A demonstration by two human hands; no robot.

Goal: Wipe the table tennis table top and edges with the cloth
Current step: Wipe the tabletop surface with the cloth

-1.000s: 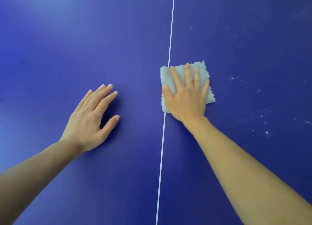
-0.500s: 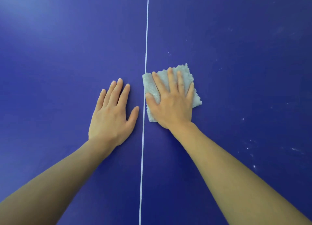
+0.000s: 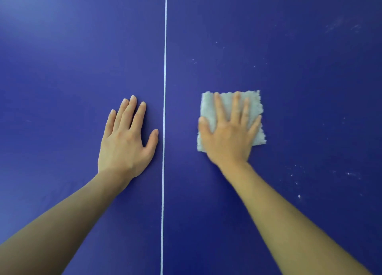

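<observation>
The blue table [image 3: 62, 68] fills the whole view, split by a thin white line [image 3: 164, 68] that runs straight away from the person.

The cloth [image 3: 209, 107], a pale grey, fluffy square folded flat, lies on the table to the right of the line, near it but clear of it. Its far edge is ragged and its right side is slightly skewed.

The right hand [image 3: 227, 140] lies palm down on the cloth and presses it to the table. Its fingers [image 3: 236, 107] are straight and spread apart, not curled round the fabric. They reach almost to the cloth's far edge, the thumb lies along the left edge and the little finger reaches the right edge. The heel of the hand covers the cloth's near edge. The hand and cloth look slightly blurred.

The left hand [image 3: 126, 142] lies flat on the bare table on the left of the line, palm down and holding nothing. Its fingers are straight and close together. The thumb is spread towards the line, its tip just beside it and not touching.

White specks [image 3: 351, 174] dot the table to the right of the cloth, well apart from it. Faint smears [image 3: 343, 27] show farther off on the same side. Both forearms are bare.
</observation>
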